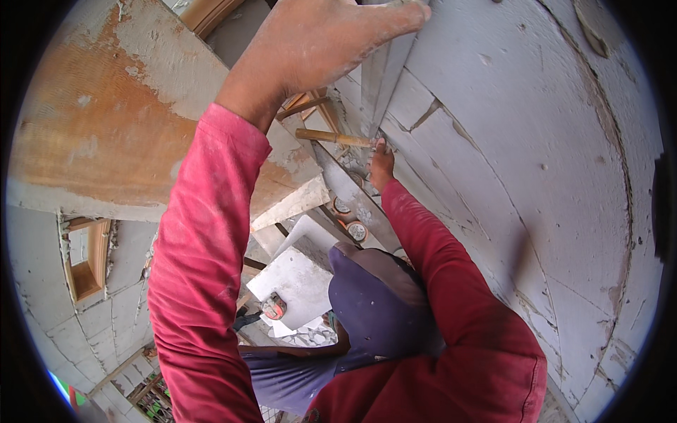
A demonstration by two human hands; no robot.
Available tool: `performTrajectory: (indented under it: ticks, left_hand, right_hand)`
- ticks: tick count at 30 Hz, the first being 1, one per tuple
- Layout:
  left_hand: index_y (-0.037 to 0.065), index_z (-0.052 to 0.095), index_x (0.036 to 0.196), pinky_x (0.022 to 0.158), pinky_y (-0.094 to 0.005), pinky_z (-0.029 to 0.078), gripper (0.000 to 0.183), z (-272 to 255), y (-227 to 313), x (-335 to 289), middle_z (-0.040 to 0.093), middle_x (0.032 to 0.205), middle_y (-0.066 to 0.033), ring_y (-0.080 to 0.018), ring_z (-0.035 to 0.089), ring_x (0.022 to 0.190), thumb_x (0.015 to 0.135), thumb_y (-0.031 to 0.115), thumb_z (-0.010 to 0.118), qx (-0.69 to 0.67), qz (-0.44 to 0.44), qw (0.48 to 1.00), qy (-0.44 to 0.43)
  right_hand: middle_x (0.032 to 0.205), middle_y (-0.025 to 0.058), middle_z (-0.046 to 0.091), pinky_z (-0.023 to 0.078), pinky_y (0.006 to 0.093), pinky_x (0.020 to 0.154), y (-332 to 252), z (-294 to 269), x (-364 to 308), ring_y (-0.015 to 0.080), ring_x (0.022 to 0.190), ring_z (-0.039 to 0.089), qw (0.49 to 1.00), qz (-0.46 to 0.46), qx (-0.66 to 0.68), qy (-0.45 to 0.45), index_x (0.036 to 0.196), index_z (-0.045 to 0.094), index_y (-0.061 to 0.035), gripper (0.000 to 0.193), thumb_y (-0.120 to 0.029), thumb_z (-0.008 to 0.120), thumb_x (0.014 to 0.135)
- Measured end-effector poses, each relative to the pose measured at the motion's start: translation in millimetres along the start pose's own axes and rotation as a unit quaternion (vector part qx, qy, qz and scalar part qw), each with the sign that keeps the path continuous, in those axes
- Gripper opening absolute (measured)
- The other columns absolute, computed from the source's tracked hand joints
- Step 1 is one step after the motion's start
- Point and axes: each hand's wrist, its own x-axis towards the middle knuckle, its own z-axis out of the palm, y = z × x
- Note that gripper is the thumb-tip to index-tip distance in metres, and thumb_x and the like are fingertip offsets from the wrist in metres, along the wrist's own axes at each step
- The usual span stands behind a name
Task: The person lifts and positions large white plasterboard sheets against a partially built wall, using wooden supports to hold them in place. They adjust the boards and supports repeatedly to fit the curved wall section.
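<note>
My left hand [317, 46] is raised high at the top of the head view, dusted with white powder. Its thumb stretches out to the right, while the other fingers are cut off by the upper edge. Behind it a long grey bar [388, 84] runs down along the wall; whether the hand touches it I cannot tell. Lower down, my right hand [381, 166] is closed around one end of a wooden stick [335, 137], close to the bar's lower end and the wall. The stick points left, and anything beyond my fist is hidden.
A grey block wall [508, 127] with cracked joints rises on the right. At upper left is a brown-stained sloping panel [99, 134]. Below me lie a white board [300, 282] with a red tape measure [273, 306], round containers [357, 230] and a plank [363, 201]. A wooden-framed opening [88, 261] is at left.
</note>
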Motion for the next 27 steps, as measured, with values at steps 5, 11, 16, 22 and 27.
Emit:
performTrajectory:
  ticks: [5,11,16,22,27]
  left_hand:
    - [0.003,0.06,0.1,0.083,-0.0338,0.05,0.042,6,5,0,0.055,0.098,-0.0074,-0.0182,0.054,0.09,0.09,0.041,0.076,0.122,-0.044,0.99,0.048]
    - [-0.001,0.064,0.11,0.089,-0.0387,0.051,0.048,15,12,-3,0.059,0.107,-0.0105,-0.0211,0.058,0.097,0.09,0.041,0.075,0.093,0.033,0.992,0.08]
    - [-0.002,0.064,0.117,0.092,-0.0385,0.051,0.051,19,7,-5,0.061,0.109,-0.0108,-0.0213,0.06,0.1,0.09,0.04,0.074,0.091,0.053,0.991,0.084]
    - [-0.002,0.063,0.118,0.091,-0.0375,0.051,0.05,4,-1,-2,0.061,0.108,-0.0099,-0.0202,0.059,0.099,0.091,0.039,0.073,0.032,0.044,0.998,0.018]
    - [-0.002,0.063,0.114,0.089,-0.0367,0.051,0.047,11,8,-9,0.06,0.105,-0.0091,-0.0201,0.058,0.097,0.091,0.038,0.073,0.12,0.067,0.99,0.043]
  right_hand:
    - [0.085,-0.0012,0.052,0.038,0.0264,0.052,-6,1,-6,0.0086,0.063,0.045,1.0,0.015,-0.011,-0.021,0.109,0.062,-0.0174,0.04,-0.055,0.048,0.109]
    - [0.093,0.0015,0.057,0.046,0.0334,0.063,-1,6,-8,0.0129,0.073,0.051,0.999,-0.011,-0.027,0.028,0.114,0.062,-0.0152,0.045,-0.057,0.048,0.108]
    - [0.091,0.0018,0.057,0.046,0.0341,0.062,2,-7,6,0.0137,0.073,0.051,0.998,0.024,-0.052,0.001,0.114,0.063,-0.0146,0.047,-0.058,0.047,0.108]
    - [0.083,-0.0012,0.055,0.043,0.0301,0.053,16,-16,27,0.0118,0.063,0.05,0.994,-0.06,-0.083,-0.036,0.117,0.065,-0.0157,0.045,-0.055,0.045,0.11]
    - [0.085,-0.0015,0.055,0.045,0.0325,0.055,26,-7,27,0.0132,0.068,0.053,0.997,-0.03,-0.071,0.027,0.117,0.065,-0.0146,0.046,-0.055,0.045,0.108]
